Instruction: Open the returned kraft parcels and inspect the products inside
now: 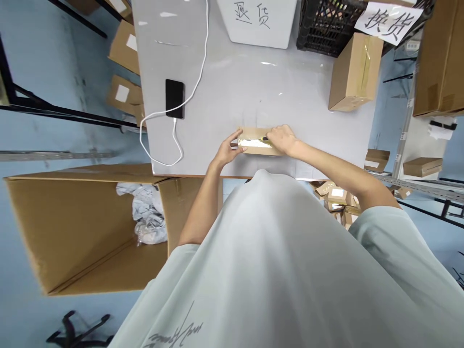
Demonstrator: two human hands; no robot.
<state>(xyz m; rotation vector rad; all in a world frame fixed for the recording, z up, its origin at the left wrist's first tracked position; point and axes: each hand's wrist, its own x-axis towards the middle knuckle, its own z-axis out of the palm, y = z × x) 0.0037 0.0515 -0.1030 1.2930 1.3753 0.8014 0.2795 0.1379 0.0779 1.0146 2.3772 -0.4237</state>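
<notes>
A small flat cardboard box (253, 131) with a shiny strip of tape or label along its top lies near the front edge of the table. My left hand (227, 149) grips its left end, thumb at the near side and fingers at the far side. Closed in a fist over the box's right part, my right hand (284, 139) holds a box cutter (266, 139), of which only a small yellow and black part shows. Its tip is at the shiny strip; whether it cuts in, I cannot tell.
On the white table (232, 87) lie a black phone (174, 96) and a white cable (203, 63). Behind stand a white bin (259, 29), a black crate (322, 29) and a taped carton (357, 72). A large open carton (72, 227) holding crumpled plastic (148, 212) stands at lower left.
</notes>
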